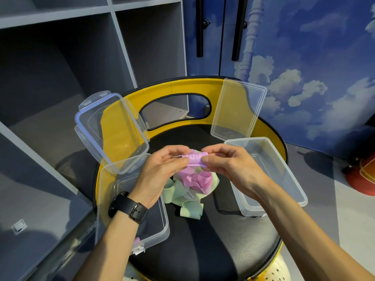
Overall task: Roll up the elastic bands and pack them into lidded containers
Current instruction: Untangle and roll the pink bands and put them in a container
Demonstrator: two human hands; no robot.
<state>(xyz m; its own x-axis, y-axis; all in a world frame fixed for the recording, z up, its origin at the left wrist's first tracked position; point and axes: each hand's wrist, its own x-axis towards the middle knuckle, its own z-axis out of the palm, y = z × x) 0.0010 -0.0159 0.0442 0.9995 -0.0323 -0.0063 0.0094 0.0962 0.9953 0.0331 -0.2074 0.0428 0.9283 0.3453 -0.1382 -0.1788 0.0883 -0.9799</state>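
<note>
Both hands hold a pink elastic band [195,159] above the chair seat, its top end partly rolled and printed with white letters. My left hand [162,169] pinches the roll's left end and my right hand [225,163] pinches its right end. The band's loose part hangs down onto a heap of pale green bands [182,196] on the black seat. A clear container [162,226] stands open at the left under my left wrist, its clip lid [111,128] propped up behind it. A second clear container [269,171] sits open at the right, with its lid [239,110] leaning on the backrest.
Everything rests on a round chair with a black seat [213,240] and a yellow backrest [182,86]. Grey shelving [60,78] stands to the left, a blue cloud-patterned cabinet [304,57] behind. A red object [363,177] lies on the floor at the right.
</note>
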